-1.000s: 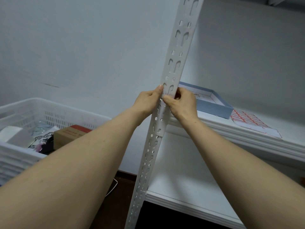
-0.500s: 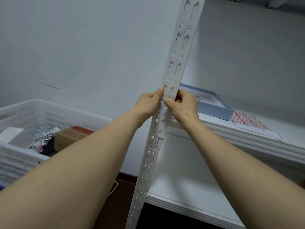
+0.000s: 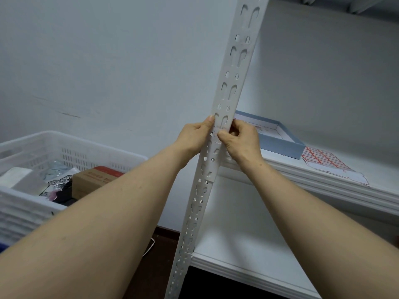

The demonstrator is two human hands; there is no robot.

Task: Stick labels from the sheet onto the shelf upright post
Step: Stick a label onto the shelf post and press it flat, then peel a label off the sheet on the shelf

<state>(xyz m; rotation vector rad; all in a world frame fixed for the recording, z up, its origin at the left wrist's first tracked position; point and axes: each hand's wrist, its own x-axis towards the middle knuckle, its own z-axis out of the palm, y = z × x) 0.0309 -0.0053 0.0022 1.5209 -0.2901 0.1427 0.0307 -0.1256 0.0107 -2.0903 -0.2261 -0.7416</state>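
The white slotted upright post [image 3: 234,74] runs from the top of the view down to the floor. My left hand [image 3: 195,138] holds its left edge, thumb pointing up along the metal. My right hand [image 3: 239,140] curls round the right edge, its thumb pressing a small white label [image 3: 214,134] against the post's face. The label sheet [image 3: 328,164], red-outlined with several labels peeled off, lies on the shelf board [image 3: 345,186] to the right, away from both hands.
A shallow blue box [image 3: 282,144] sits on the shelf behind my right hand. A lower shelf board [image 3: 248,255] is below. At the left stands a white plastic crate [image 3: 71,152] holding a brown carton [image 3: 92,180] and bags.
Both hands stay at the same spot on the post. The view has shifted slightly, so hands and post sit a little lower in frame.
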